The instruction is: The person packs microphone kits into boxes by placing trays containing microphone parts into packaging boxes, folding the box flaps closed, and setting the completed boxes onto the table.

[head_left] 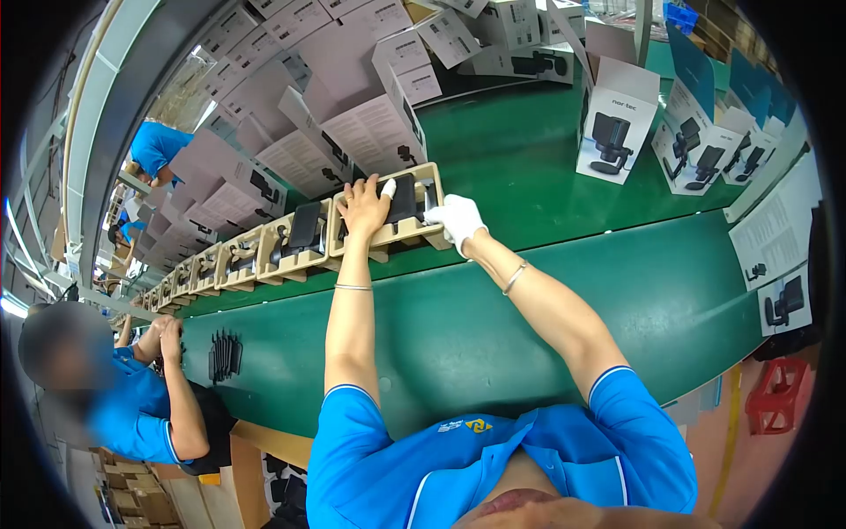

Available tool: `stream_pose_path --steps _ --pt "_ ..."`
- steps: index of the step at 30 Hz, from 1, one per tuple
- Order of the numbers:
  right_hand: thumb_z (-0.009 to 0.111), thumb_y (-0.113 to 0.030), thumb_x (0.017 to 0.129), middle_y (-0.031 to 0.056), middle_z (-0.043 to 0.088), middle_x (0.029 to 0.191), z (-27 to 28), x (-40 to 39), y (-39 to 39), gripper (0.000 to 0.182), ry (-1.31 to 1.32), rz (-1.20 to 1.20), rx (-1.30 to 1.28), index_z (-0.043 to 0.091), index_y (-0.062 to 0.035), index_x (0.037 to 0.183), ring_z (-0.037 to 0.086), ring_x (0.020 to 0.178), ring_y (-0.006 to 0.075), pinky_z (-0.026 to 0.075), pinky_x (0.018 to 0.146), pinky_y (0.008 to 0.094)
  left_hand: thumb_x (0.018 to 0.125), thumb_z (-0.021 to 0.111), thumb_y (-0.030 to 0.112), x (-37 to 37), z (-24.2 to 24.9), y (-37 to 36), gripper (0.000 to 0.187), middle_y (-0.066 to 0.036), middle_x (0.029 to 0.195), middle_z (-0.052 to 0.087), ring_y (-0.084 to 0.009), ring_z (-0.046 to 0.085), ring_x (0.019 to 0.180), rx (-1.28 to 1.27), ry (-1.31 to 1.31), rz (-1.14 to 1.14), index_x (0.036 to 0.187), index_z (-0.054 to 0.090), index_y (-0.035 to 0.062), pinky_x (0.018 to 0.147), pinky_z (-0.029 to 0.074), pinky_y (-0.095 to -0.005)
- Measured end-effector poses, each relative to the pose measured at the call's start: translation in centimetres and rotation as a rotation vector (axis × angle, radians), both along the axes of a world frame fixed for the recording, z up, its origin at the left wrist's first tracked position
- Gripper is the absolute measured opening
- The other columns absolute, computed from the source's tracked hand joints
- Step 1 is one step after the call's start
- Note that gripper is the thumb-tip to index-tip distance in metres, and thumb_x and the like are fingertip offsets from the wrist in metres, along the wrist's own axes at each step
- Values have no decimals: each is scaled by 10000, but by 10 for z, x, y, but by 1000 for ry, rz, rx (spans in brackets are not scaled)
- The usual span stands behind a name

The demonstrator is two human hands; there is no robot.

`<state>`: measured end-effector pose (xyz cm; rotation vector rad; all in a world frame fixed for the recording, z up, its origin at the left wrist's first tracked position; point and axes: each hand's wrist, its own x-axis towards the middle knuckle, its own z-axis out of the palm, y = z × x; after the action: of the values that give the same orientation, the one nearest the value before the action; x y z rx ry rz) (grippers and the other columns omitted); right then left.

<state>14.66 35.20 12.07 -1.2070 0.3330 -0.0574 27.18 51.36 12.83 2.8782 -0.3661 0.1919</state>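
A beige molded tray [421, 231] sits at the near end of a row of similar trays, with a black microphone [402, 197] and other parts in it. My left hand [364, 208] lies over the tray's left part with its fingers spread; something white covers the thumb tip. In a white glove, my right hand [458, 220] grips the tray's right end, its fingertips over the rim. Just left of it, another tray [298, 256] holds a black microphone and small parts. What lies under my left palm is hidden.
Printed white boxes stand open behind the trays [379, 132]. More boxes showing a microphone [617, 123] stand at the right. A co-worker in a blue shirt [141, 401] sits at the left, near a bunch of thin black parts [226, 356]. A red stool [777, 397] is at the far right.
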Motion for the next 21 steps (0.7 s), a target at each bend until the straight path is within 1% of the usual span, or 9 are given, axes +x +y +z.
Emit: stream_pose_path --steps 4,6,8,9,11,13,18,19,21 --pt "613 -76 656 32 502 590 -7 -34 -26 82 -274 -190 -43 534 -55 646 400 484 116 321 434 252 854 372 491 -39 40 -35 556 -102 1372 373 -320 264 1294 90 177 -85 1317 404 184 1036 131 -554" --pt "604 -47 651 29 518 612 -2 -74 -62 69 -72 -194 122 557 -71 696 425 508 108 349 486 219 867 388 462 -66 52 -44 536 -106 1337 423 -309 349 1252 150 111 -422 1307 417 158 1038 162 -540" --pt "599 -26 647 60 558 717 17 -119 -85 151 -78 -276 29 551 -24 790 542 630 132 383 544 209 871 436 419 -63 72 -57 506 -121 1312 449 -302 425 1197 -142 253 -637 1289 437 133 1020 201 -553" --pt "599 -26 647 60 558 717 25 -141 -95 151 -63 -283 20 551 -24 790 542 630 132 383 544 209 849 493 348 -52 78 -63 489 -142 1267 485 -324 459 1159 -224 34 -662 1268 455 99 991 250 -554" --pt "578 -7 629 61 543 704 35 -180 -112 180 -39 -385 -113 546 6 805 503 616 122 403 585 212 820 513 303 -12 95 -76 529 -123 1276 473 -321 424 1187 -140 -177 -392 1289 412 81 975 270 -543" --pt "579 -15 640 62 546 702 31 -215 -127 173 10 -406 -118 551 5 810 498 609 123 404 587 211 789 525 259 66 73 -71 576 -130 1301 434 -324 375 1221 -26 -860 -388 1306 355 69 965 281 -528" --pt "581 -55 696 66 558 687 17 -274 -161 146 123 -469 -123 575 0 831 473 572 126 413 595 203 782 569 281 76 100 -49 533 -91 1222 516 -284 513 1085 1 -352 -165 1266 394 144 1042 143 -534" --pt "581 -55 696 66 558 687 13 -277 -164 146 125 -486 -103 575 0 831 473 572 126 413 595 203 773 597 348 49 100 -47 567 -98 1141 562 -303 564 991 -86 -874 -286 1243 403 95 1041 112 -553" --pt "559 -164 770 61 562 803 6 -267 -178 210 56 -629 -321 576 -22 925 500 686 130 417 653 212 760 614 416 -6 129 -33 654 -110 1137 553 -288 550 1022 249 -532 185 1239 398 28 1043 108 -546"
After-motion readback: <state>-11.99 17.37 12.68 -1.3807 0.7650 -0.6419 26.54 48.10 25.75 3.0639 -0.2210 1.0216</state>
